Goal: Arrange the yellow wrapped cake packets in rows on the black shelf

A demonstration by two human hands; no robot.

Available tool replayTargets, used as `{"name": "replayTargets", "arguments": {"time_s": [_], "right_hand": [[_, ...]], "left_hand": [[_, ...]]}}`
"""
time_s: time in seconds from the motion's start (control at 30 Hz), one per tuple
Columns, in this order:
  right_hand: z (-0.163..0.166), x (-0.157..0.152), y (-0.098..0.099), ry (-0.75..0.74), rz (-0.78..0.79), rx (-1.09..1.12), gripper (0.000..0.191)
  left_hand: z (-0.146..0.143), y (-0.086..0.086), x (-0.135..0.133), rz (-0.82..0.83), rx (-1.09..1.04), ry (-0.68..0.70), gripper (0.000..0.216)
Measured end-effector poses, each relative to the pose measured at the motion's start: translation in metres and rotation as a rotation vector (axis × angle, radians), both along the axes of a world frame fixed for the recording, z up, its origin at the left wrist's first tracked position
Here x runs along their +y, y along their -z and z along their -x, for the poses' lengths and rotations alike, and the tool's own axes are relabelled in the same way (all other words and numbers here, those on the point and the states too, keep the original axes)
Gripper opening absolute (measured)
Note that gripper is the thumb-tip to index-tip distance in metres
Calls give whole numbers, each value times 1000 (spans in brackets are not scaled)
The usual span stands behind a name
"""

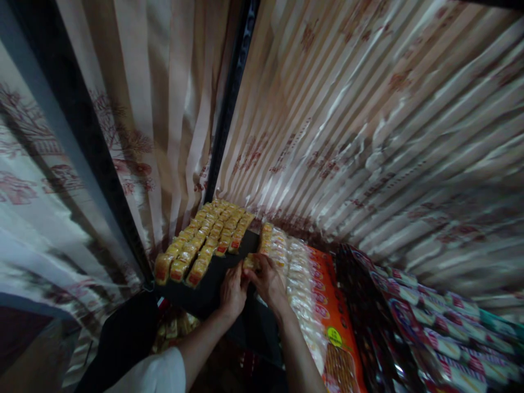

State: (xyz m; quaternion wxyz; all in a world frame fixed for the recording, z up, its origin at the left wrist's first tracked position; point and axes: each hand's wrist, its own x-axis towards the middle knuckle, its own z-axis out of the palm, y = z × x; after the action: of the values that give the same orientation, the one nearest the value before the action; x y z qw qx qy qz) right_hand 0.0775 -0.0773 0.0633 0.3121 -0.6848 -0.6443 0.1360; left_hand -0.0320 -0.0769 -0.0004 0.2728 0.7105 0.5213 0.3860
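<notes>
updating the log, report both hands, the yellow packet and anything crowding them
Right hand holding yellow packet. Left hand close against it, grip unclear. Yellow rows to the left, white packs to the right.

Yellow pkt [249, 263] part-hidden by R hand [267, 281]; orange pkg [343, 327] cut off btm.

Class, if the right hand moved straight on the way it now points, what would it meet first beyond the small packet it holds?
Probably the right-hand row of the yellow packet block, since the right hand points forward and slightly left. Depth is unclear, so it might pass above.
</notes>
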Motion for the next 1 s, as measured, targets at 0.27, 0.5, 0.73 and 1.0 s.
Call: {"name": "replayTargets", "arguments": {"time_s": [0.27,0.5,0.73,1.0], "right_hand": [[20,27,9,-50,-48,85,39],[27,42,14,-79,-43,195,33],[25,43,15,-136,12,544,45],[30,48,32,110,-14,600,39]], "left_hand": [[27,3,27,-23,-28,-49,51],[32,16,14,-40,-56,-97,52],[36,21,21,-15,-61,-174,45],[43,15,14,-48,-24,-108,36]]}}
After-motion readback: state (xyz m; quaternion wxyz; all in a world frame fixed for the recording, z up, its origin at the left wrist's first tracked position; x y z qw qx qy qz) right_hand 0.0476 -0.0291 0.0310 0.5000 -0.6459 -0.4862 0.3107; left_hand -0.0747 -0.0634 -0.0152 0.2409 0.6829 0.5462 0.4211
